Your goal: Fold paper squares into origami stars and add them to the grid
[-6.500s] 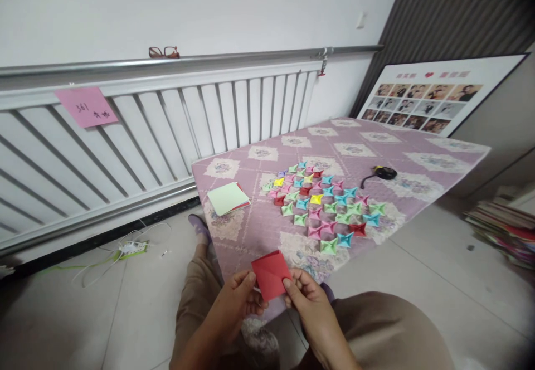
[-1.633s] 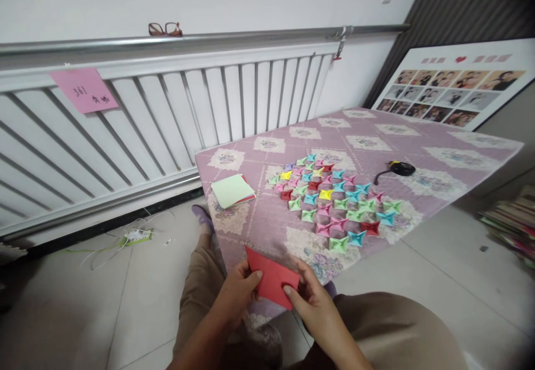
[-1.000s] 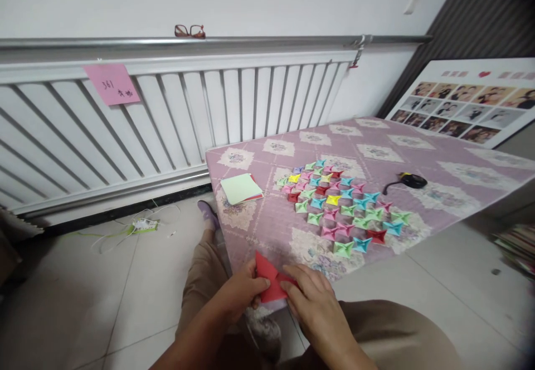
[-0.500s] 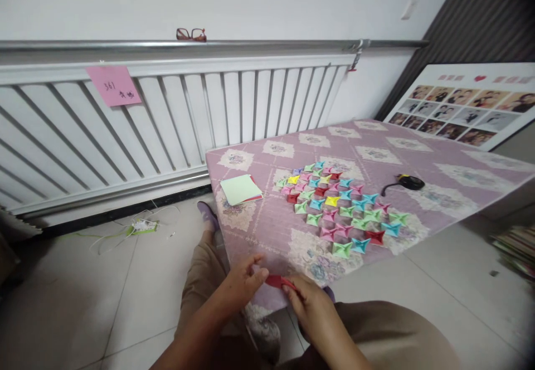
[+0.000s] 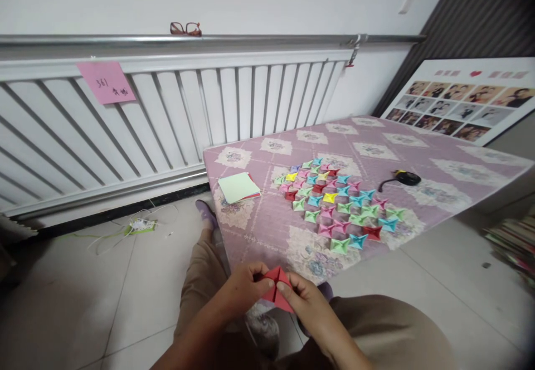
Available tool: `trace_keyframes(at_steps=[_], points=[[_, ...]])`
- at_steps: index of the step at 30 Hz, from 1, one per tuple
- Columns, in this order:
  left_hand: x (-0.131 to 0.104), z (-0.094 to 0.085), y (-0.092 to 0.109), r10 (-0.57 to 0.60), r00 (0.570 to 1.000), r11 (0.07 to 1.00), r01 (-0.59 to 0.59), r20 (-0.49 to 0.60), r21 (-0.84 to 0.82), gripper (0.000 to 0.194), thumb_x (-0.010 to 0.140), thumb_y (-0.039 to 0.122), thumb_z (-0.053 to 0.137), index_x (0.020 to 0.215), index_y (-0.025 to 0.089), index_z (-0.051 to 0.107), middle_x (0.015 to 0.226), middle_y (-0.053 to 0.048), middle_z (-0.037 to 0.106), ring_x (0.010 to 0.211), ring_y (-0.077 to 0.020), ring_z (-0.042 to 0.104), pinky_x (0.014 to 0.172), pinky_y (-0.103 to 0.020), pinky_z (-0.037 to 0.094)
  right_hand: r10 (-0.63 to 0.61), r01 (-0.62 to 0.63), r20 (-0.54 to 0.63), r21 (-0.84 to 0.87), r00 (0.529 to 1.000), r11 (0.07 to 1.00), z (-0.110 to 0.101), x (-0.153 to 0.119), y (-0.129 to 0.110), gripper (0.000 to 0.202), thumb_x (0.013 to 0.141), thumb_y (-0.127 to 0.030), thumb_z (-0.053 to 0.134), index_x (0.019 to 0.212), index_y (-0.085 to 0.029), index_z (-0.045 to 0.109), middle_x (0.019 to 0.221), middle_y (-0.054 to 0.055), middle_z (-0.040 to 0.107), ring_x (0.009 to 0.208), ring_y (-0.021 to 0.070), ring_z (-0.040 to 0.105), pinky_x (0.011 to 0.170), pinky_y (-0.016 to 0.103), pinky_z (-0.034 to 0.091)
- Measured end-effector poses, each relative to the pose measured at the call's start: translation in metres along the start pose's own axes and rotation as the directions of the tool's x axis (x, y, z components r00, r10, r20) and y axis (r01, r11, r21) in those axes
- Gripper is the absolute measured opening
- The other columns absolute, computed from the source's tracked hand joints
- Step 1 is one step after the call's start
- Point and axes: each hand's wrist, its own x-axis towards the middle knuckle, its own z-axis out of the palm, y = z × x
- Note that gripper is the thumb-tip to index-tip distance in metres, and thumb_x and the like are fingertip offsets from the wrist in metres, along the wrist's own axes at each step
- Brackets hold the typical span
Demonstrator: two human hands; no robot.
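Observation:
A red folded paper square [image 5: 279, 275] is held between both hands at the near corner of the table, its flaps meeting in the middle. My left hand [image 5: 246, 287] pinches its left side, thumb on top near the centre. On the right side, my right hand [image 5: 307, 300] grips it in the same way, thumb pressed close to the middle. Beyond the hands, several folded paper pieces [image 5: 330, 198] in pink, green, blue, yellow and red stand in rows on the table. To their left lies a stack of paper sheets [image 5: 239, 187], pale green on top with red showing beneath.
A purple patterned cloth covers the table [image 5: 261, 230]. A black corded object [image 5: 407, 178] lies toward its right. Behind stands a white radiator [image 5: 234, 102] with a pink note [image 5: 106, 82]; glasses [image 5: 185, 29] rest on the pipe. A power strip [image 5: 142, 226] with cables is on the floor.
The red paper has turned from nearly edge-on to face up, showing its folded flaps. My left hand has closed on it from an open pose; the right hand has shifted its grip.

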Motion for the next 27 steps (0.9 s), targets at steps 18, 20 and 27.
trace_keyframes(at_steps=[18, 20, 27], points=[[-0.005, -0.008, 0.005, 0.010, 1.000, 1.000, -0.011, -0.001, -0.029, 0.013, 0.074, 0.027, 0.057, 0.069, 0.016, 0.062, 0.060, 0.003, 0.050, 0.057, -0.0111, 0.041, 0.055, -0.023, 0.030, 0.082, -0.058, -0.175, 0.136, 0.981, 0.989, 0.000, 0.004, 0.003, 0.034, 0.069, -0.051, 0.065, 0.060, -0.019, 0.055, 0.055, -0.006, 0.049, 0.052, 0.0095, 0.040, 0.051, 0.022, 0.034], [-0.006, -0.008, 0.007, 0.043, 0.999, 0.999, -0.043, -0.013, -0.001, 0.012, 0.074, 0.025, 0.057, 0.067, 0.016, 0.062, 0.060, 0.003, 0.051, 0.058, -0.0114, 0.042, 0.056, -0.023, 0.031, 0.107, -0.080, -0.151, 0.170, 0.983, 0.982, 0.002, 0.002, -0.001, 0.033, 0.069, -0.050, 0.066, 0.063, -0.019, 0.056, 0.057, -0.005, 0.050, 0.053, 0.0097, 0.041, 0.052, 0.022, 0.034], [-0.004, -0.007, 0.007, 0.047, 0.994, 0.999, -0.046, -0.103, 0.006, 0.009, 0.070, 0.022, 0.060, 0.063, 0.016, 0.059, 0.060, 0.003, 0.052, 0.059, -0.0115, 0.043, 0.057, -0.023, 0.032, 0.066, -0.044, -0.167, 0.132, 0.984, 0.990, 0.002, 0.002, -0.001, 0.037, 0.070, -0.054, 0.064, 0.061, -0.020, 0.051, 0.056, -0.006, 0.045, 0.052, 0.0100, 0.037, 0.052, 0.022, 0.031]])
